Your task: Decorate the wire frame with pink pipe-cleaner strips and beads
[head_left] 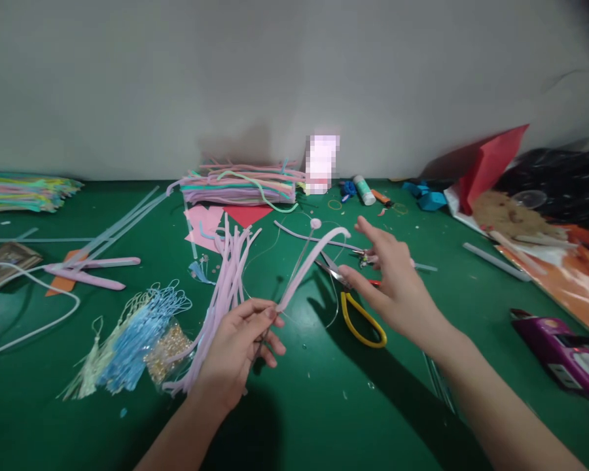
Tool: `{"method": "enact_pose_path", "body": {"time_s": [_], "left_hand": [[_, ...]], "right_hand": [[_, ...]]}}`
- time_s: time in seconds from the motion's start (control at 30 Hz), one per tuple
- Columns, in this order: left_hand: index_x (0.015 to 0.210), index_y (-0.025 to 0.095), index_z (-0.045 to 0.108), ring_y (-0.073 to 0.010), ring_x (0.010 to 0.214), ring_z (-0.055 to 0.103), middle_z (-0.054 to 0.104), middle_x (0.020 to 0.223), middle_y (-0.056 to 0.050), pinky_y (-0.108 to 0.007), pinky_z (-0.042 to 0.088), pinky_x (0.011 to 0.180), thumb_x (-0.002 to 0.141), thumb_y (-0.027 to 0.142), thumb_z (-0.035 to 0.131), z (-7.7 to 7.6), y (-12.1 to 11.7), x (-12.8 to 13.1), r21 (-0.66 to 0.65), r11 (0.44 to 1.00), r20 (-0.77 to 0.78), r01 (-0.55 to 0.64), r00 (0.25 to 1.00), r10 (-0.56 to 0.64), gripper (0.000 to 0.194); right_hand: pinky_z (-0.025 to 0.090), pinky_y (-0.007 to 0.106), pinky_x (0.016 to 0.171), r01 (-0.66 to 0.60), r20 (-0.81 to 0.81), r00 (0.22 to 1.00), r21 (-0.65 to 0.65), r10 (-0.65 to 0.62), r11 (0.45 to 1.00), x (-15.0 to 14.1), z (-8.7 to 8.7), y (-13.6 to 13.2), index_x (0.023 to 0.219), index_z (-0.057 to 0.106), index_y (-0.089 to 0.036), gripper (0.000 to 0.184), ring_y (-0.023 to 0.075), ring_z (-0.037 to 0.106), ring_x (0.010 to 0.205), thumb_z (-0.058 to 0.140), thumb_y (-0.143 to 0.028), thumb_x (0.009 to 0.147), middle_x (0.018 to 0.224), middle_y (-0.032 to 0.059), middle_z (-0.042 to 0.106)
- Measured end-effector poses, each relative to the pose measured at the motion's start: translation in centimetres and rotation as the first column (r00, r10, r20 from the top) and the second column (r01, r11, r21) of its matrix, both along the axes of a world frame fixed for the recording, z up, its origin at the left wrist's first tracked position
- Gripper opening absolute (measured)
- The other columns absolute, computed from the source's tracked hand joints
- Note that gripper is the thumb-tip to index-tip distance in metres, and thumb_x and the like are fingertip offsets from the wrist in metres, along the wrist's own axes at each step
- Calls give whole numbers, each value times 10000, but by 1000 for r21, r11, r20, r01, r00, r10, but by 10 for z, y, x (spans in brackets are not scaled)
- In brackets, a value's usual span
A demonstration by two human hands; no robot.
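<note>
My left hand pinches the lower end of a pale lilac pipe cleaner between thumb and fingers. Its upper end bends over to the right. Thin wire runs up from the same pinch to a small round whitish piece. My right hand is spread, thumb and fingers apart, just right of the bent tip and seemingly not touching it. Below that hand, scissors with yellow handles lie on the table. A bunch of lilac pipe cleaners rests beside my left hand, which partly covers it.
Blue tassels and a bag of gold beads lie left on the green table. A stack of coloured pipe cleaners is by the wall. At right sit a purple device and a red paper piece.
</note>
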State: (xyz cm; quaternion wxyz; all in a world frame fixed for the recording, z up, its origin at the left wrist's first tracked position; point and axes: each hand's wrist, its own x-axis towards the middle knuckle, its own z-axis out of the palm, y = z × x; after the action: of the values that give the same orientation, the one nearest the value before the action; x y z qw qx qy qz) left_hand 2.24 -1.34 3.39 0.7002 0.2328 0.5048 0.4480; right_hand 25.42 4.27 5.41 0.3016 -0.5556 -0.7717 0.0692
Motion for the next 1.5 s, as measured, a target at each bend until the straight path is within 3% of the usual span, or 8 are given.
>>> {"method": "enact_pose_path", "body": {"time_s": [0.2,0.37,0.53,0.7,0.93,1.17,1.3,1.5], "left_hand": [[775,146,652,-71,421,598,655,668,25,-131,439,334,687,350,823,3,0,1,26,998,76,51,996,-52,281],[763,152,654,-74,408,592,654,649,29,-132,425,327,707,327,806,8,-4,-2,97,994,114,44,992,-55,238],[787,147,656,-92,448,618,654,667,15,-140,441,353,719,302,790,11,-3,-1,112,994,-7,-11,1000,12,216],[851,139,661,-112,511,643,649,717,-3,-172,482,403,749,323,767,6,0,-1,158,985,-146,-69,985,93,236],[829,149,648,-79,505,619,648,723,17,-137,442,383,739,308,777,8,-1,-2,57,997,-23,-57,998,58,223],[820,152,652,-83,470,624,648,679,28,-133,446,361,727,327,797,11,-5,6,48,999,45,26,999,-28,246],[785,151,652,-85,453,630,648,675,21,-128,449,354,731,347,799,13,-7,3,55,993,90,108,990,-113,251],[782,170,654,-130,518,691,627,662,17,-122,442,349,786,348,750,18,-13,-3,103,954,182,281,938,-296,201]], "right_hand": [[456,467,834,-77,173,983,114,56,990,-19,-7,12,1183,631,-191,329,285,526,1025,370,-186,982,1181,103,681],[467,548,826,96,392,908,145,-146,985,12,-29,14,1044,717,-140,290,359,517,1063,450,-199,947,1178,186,658],[460,668,856,142,477,856,149,-197,979,31,-19,-1,1486,342,-70,631,496,401,1280,495,-146,878,1491,311,332],[301,652,1105,-95,334,942,182,30,979,-4,6,-40,1557,-90,-183,888,397,127,1481,494,-165,888,1619,189,113],[444,515,1052,123,-171,982,249,-82,961,-15,4,-58,1296,513,-237,407,281,544,1267,540,-150,899,1291,129,610],[549,311,786,-304,-355,901,-106,249,947,-35,3,-45,1050,686,-221,183,167,679,885,538,-254,947,953,54,724],[492,239,568,-430,-565,784,-197,256,881,-42,2,-36,850,745,-209,146,115,608,642,692,-345,850,751,19,667],[504,267,628,-562,-670,682,-222,295,797,-41,5,-33,783,736,-199,148,123,616,696,727,-341,820,729,17,668]]}}
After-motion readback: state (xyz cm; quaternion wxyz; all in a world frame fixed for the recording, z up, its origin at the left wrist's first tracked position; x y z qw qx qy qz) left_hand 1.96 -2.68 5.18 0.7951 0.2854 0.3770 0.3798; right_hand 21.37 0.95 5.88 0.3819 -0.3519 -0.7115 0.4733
